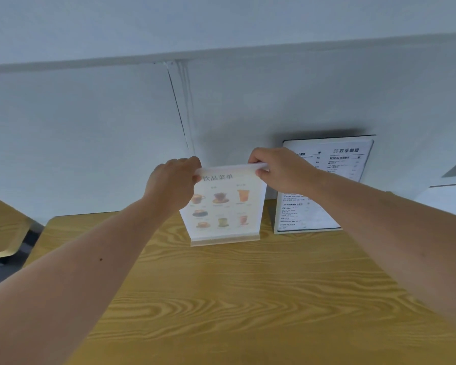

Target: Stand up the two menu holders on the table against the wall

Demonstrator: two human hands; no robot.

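Fingers (pixel 195 177) of the left hand (pixel 173 183) are pinched on the top left corner of the drinks menu holder (pixel 223 206); the right hand (pixel 277 167) is pinched the same way on the top right corner. Both grips are narrow, thumb in front, other fingers behind.

The holder is upright at the desk's (pixel 248 299) far edge, foot strip down on the wood, panel close to the wall (pixel 90 127). Contact with the wall cannot be told. The second menu holder (pixel 327 185), black-framed with printed text, is stood just to the right, near the far right corner, apparently leaning on the wall.

Handling, as judged: thin clear acrylic sheet, so light, stiff, smooth and slippery under skin. A narrow foot means it is easily tipped. Corners are the right place to be held: the print stays unsmudged and tilt is well controlled. Release is best done only once the foot is felt flat. Brittle if dropped on an edge.
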